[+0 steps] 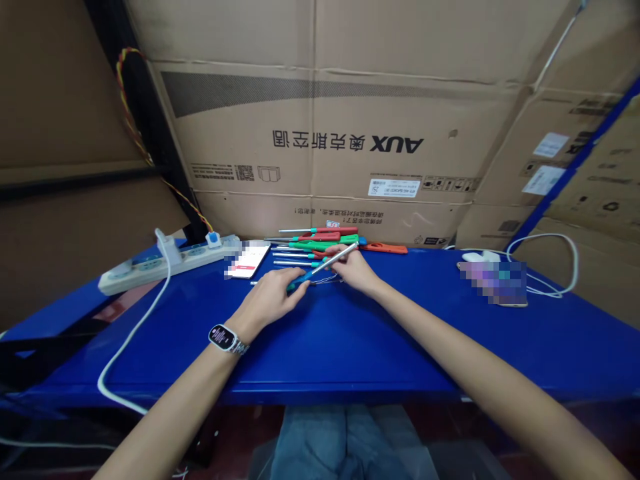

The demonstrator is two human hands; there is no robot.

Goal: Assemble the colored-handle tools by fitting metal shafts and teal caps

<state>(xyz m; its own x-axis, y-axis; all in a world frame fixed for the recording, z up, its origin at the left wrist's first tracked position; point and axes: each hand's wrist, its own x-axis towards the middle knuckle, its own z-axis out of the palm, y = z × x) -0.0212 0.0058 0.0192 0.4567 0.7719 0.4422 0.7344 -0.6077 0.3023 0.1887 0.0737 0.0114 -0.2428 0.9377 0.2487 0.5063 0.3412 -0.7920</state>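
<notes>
Over the blue table, my left hand is closed around the teal handle of a long lighter, whose metal tube slants up to the right. My right hand pinches that tube near its tip. A watch sits on my left wrist. Just behind my hands lies a pile of several long lighters with red, green and teal handles, and an orange one lies to the pile's right.
A white power strip with a plugged-in white cable lies at the back left, a phone beside it. At the right lie a blurred device and a looped white cable. Cardboard boxes wall the back.
</notes>
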